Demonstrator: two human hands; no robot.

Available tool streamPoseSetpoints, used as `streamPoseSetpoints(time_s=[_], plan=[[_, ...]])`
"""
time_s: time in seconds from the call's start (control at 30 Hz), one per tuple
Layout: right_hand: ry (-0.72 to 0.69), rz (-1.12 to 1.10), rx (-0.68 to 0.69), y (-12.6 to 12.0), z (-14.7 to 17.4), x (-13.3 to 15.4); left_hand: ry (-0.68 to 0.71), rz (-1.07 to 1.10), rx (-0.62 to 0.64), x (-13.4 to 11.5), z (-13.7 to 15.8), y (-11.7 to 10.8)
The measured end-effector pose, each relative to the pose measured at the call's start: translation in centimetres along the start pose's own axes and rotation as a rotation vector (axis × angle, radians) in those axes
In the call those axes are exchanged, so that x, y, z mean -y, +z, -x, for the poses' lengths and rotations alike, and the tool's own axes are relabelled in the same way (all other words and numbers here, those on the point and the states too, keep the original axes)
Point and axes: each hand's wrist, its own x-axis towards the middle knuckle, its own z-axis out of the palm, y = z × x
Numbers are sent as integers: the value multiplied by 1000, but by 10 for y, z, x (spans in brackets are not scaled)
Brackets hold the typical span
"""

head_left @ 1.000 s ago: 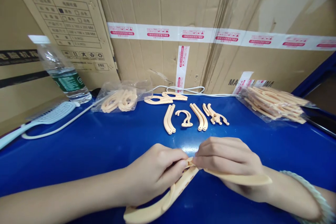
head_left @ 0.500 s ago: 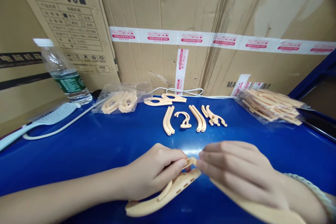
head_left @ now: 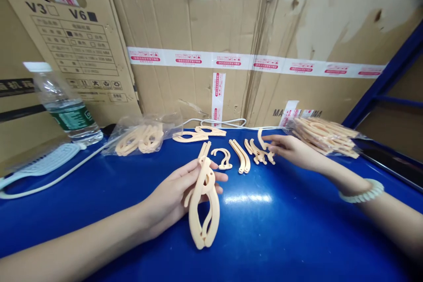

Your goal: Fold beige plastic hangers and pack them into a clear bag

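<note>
My left hand [head_left: 180,191] grips a beige folding clothes hanger [head_left: 214,211] with its two arms folded together and pointing down toward me. At the back right, my right hand [head_left: 291,152] pinches a small curved beige piece [head_left: 262,139], lifted at the fingertips. Just below it lies a small group of beige pieces [head_left: 259,155]. To the left of that group are a pair of curved strips [head_left: 240,158] and some hook pieces [head_left: 224,158]. Another pair of strips [head_left: 205,149] is partly hidden behind the held hanger.
Two flat beige frames [head_left: 194,134] lie near the cardboard [head_left: 185,17]. Clear bags of beige parts stand left [head_left: 145,139] and right [head_left: 325,136]. At the left are a water bottle [head_left: 71,114], a pale hairbrush [head_left: 49,158] and a white cable [head_left: 66,178].
The hanger's arms have swung from spread to folded together in my left hand. My right hand has let go of it and moved far right, taking hold of a small curved piece.
</note>
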Motion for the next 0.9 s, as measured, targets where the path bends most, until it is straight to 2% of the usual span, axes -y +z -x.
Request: streamPoseSetpoints(time_s=[0.27, 0.37, 0.47, 0.57, 0.63, 0.73, 0.9], plan=[[72, 138, 34, 16, -3, -12, 12, 19, -14, 1, 0, -3], [3, 229, 5, 13, 0, -7, 8, 13, -29, 1, -2, -5], [-139, 229, -39, 11, 5, 3, 3, 18, -43, 1, -2, -6], [-264, 231, 36, 16, 11, 16, 2, 31, -55, 1, -2, -4], [-285, 271, 129, 22, 15, 22, 4, 38, -64, 1, -2, -4], [-249, 293, 230, 29, 17, 22, 9, 49, -87, 2, -2, -5], [-178, 320, 270, 29, 12, 9, -12, 101, -99, 3, -2, -7]])
